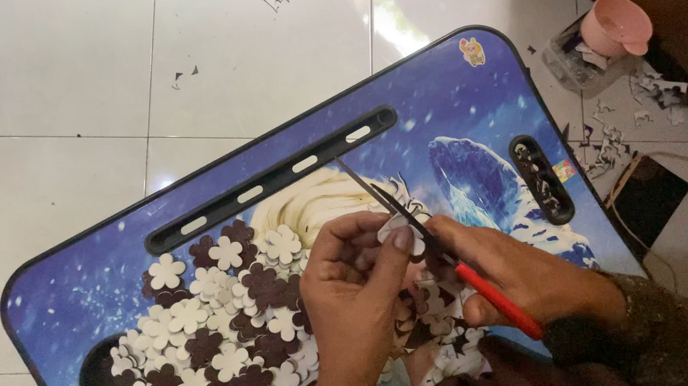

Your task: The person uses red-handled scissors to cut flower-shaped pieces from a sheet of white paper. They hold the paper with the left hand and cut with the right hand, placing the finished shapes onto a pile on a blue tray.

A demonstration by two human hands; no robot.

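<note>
Scissors (437,247) with red handles and thin dark blades sit in the right hand (522,280), whose fingers are curled tight around the handles just right of the frame's centre; the blades run up and to the left, their tip reaching toward the long dark slot (268,182) of the table — whether the blades are parted or together cannot be told. Pinched between thumb and fingertips of the left hand (352,299), at mid-frame, is a small white flower-shaped cutout (394,233), and it lies right against the blades, just left of them and above the red handles, so the two grips meet almost knuckle to knuckle. Below and between the hands more white and brown pieces show, partly hidden by the wrists. To the left of the left hand spreads a heap of flower cutouts (211,345) in white and dark brown, overlapping one another across the lower left of the lap table (80,284), a blue printed board with rounded corners and a dark rim; part of the heap covers a round recess (96,379) near its left edge. A short oval slot (540,179) holding scraps lies at the board's right side. Beyond the board, in the upper right, a pink cup (618,21) stands on the white tiled floor (19,89) among paper offcuts (629,117).
</note>
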